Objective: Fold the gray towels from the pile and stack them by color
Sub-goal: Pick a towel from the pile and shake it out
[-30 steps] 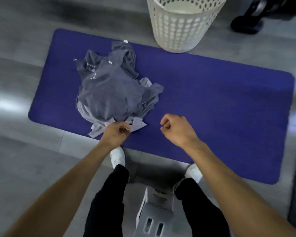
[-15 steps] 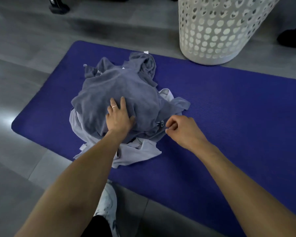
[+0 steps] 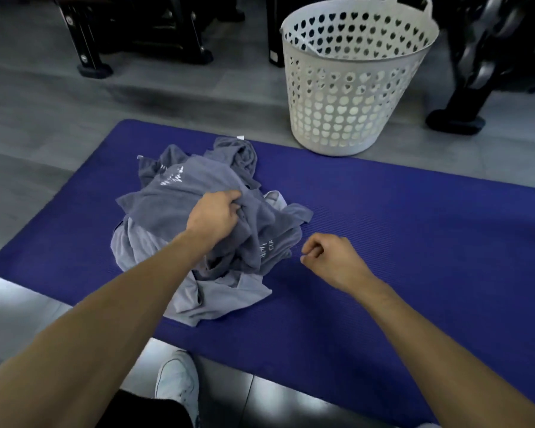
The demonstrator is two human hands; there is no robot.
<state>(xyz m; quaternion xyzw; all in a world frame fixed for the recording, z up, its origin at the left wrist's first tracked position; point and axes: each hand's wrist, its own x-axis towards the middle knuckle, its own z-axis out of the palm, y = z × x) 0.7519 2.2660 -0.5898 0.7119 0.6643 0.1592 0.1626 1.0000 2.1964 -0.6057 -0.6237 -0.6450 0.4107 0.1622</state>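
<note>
Gripping a bunch of the top dark towel, the left hand sits on the pile at the mat's nine o'clock side. At three o'clock of the pile, the right hand hovers curled, holding nothing. A white basket stands at one o'clock, off the mat.

Your left hand went from flat on the dark gray towel to gripping it — right hand slid off the pile.
</note>
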